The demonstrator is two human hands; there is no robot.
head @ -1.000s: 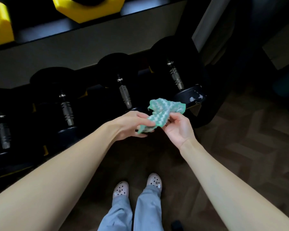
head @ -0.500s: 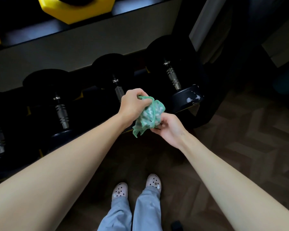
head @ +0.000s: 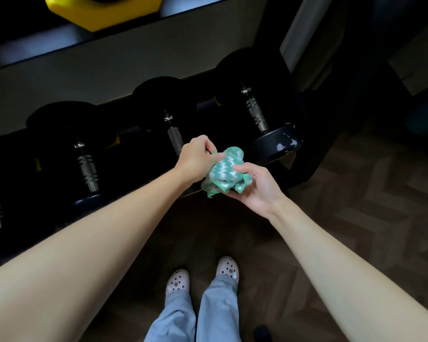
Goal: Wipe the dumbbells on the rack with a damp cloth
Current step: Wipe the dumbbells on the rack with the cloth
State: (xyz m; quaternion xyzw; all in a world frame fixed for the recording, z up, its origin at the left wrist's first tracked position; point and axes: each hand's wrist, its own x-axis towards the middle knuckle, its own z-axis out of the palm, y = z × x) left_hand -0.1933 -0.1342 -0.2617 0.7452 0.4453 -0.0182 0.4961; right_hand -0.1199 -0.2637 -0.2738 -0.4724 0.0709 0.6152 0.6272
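We hold the bunched green-and-white cloth (head: 224, 174) between both hands, just in front of the near edge of the rack (head: 205, 104). Our left hand (head: 195, 160) pinches its left edge with curled fingers. Our right hand (head: 257, 187) cups it from below, palm up, thumb pressed on top. Black dumbbells (head: 174, 138) lie in a row on the lower shelf, and the rightmost dumbbell (head: 276, 145) shows pale smears on its near end. A yellow dumbbell (head: 104, 13) sits on the far upper shelf.

We note open floor (head: 356, 193) before the rightmost dumbbell (head: 256, 114); upper shelf (head: 84, 38) overhangs it, neighbouring dumbbell (head: 174, 138) stands close on its left.
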